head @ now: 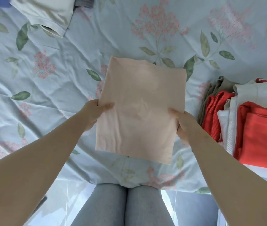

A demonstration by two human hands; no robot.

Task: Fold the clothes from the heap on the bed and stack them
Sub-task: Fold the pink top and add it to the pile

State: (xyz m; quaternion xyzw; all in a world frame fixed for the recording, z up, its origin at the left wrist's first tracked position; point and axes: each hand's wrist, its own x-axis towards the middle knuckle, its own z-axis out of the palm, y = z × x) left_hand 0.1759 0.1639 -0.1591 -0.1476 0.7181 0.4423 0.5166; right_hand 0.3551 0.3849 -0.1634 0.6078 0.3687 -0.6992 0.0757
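A pale pink garment [139, 108], folded into a flat rectangle, is held above the bed in front of me. My left hand [95, 111] grips its left edge with the thumb on top. My right hand [183, 124] grips its right edge the same way. At the right edge of the bed stands a stack of folded clothes [250, 124] in red, white and khaki. The unfolded heap [48, 12], with a cream-white garment on top and grey and blue pieces beside it, lies at the far left and is cut off by the frame's top edge.
The bed is covered with a light blue floral sheet [61, 66], wrinkled, with bare room between the heap and the stack. My legs in grey trousers [126, 207] stand against the bed's near edge, over a pale tiled floor.
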